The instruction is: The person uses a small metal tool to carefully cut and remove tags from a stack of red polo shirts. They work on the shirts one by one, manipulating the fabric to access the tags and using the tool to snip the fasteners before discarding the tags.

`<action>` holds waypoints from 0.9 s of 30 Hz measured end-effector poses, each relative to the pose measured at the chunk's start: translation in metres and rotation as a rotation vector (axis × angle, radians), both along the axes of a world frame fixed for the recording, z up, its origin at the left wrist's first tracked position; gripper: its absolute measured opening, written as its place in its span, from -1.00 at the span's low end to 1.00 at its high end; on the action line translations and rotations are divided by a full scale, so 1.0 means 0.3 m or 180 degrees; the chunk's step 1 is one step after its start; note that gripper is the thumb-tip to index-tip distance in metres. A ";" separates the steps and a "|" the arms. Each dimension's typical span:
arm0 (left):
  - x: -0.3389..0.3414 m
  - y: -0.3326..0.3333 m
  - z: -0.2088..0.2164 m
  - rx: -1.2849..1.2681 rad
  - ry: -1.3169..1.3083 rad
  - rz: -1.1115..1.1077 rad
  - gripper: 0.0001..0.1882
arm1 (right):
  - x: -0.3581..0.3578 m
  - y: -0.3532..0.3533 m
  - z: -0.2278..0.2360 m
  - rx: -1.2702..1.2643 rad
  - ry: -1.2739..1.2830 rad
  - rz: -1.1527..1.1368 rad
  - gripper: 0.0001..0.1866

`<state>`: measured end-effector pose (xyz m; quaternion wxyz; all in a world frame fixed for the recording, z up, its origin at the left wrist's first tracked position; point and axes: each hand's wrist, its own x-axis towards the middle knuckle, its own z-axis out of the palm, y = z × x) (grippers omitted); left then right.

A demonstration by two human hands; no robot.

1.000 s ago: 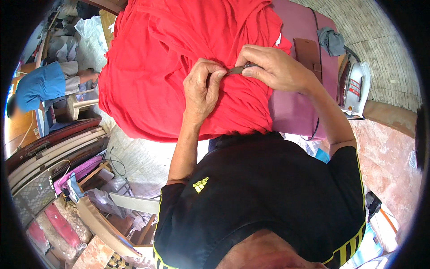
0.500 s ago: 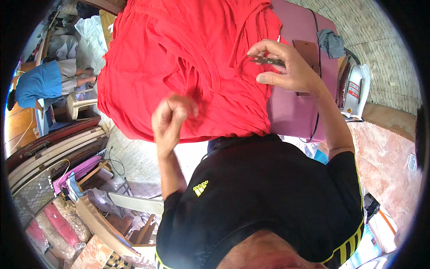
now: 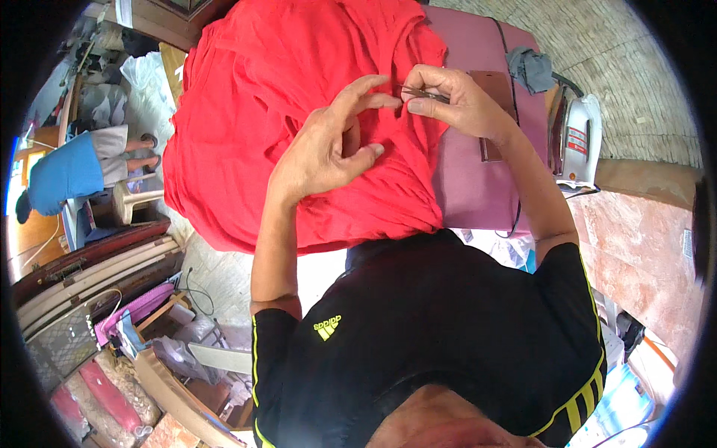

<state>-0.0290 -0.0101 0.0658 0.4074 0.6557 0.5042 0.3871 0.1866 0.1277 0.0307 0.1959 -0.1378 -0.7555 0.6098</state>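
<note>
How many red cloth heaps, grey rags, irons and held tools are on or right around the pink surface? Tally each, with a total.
Red cloth heap: 1
Grey rag: 1
Iron: 1
Held tool: 1
Total: 4

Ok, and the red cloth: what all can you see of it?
The red cloth is large, bright, soft-looking fabric, loosely heaped and wrinkled, with raised folds near the hands. It partly covers the mauve surface at right. The left hand and right hand reach over it; whether they touch it is unclear.
</note>
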 end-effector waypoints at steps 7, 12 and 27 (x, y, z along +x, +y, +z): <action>-0.055 0.035 -0.076 -0.0026 0.0233 0.0275 -0.58 | -0.014 0.030 -0.006 0.0117 -0.0017 -0.0221 -0.86; 0.007 -0.010 -0.145 0.0570 0.0992 0.1249 -0.83 | -0.052 -0.019 -0.173 0.0187 0.0369 -0.1023 -0.83; 0.092 0.034 -0.106 0.1508 0.2268 0.0789 -0.77 | -0.047 -0.058 -0.209 -0.0549 0.0893 -0.1424 -0.77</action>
